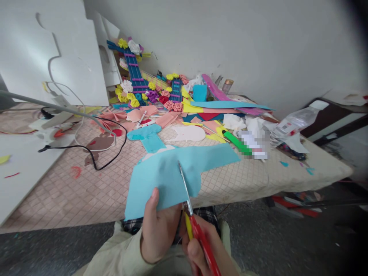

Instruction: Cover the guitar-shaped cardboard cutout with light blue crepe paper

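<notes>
A large sheet of light blue craft paper spreads over the table's front edge, its outline irregular with a strip reaching right. My left hand grips its lower edge, thumb on top and fingers underneath. In my right hand are scissors with red and yellow handles. One blade lies over the sheet, pointing away from me; the other blade is mostly hidden beneath the paper. Just behind the sheet rests a smaller light blue cut-out, shaped roughly like a T.
Paper flowers and blue ladder-like pieces crowd the back. A green marker and a plastic bottle lie to the right. Cables loop across the left, near a white board. The patterned tablecloth ends close to me.
</notes>
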`<action>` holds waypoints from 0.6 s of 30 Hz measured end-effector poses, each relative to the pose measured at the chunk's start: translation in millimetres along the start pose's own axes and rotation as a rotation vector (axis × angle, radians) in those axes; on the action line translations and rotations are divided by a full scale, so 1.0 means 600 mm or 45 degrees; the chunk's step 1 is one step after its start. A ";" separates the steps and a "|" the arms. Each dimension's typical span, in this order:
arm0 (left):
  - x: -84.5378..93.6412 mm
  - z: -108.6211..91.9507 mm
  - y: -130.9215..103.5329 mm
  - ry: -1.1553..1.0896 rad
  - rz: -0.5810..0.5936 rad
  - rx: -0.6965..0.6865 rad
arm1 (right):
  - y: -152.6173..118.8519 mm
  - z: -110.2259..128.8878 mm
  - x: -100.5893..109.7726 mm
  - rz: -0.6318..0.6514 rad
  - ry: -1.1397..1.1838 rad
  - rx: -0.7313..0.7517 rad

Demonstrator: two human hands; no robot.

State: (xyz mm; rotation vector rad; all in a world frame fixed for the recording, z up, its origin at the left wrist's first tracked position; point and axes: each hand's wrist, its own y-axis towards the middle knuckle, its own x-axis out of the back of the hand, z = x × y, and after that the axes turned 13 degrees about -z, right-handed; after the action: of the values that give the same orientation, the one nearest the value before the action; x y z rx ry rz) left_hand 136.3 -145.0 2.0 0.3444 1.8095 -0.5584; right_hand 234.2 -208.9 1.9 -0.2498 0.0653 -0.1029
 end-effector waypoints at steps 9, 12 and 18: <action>-0.008 -0.003 -0.003 -0.073 0.103 0.026 | -0.004 0.008 -0.001 -0.014 -0.012 0.020; 0.013 -0.005 -0.010 -0.099 0.071 0.058 | -0.003 0.013 0.001 0.001 -0.032 0.052; 0.014 -0.008 -0.019 -0.042 -0.016 0.081 | 0.002 0.018 0.003 0.037 -0.049 0.076</action>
State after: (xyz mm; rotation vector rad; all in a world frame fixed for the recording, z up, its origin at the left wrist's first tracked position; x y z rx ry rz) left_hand 124.2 -152.3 -2.5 0.3651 1.7665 -0.6277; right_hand 237.0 -205.2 11.9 -0.1912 0.0278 -0.0710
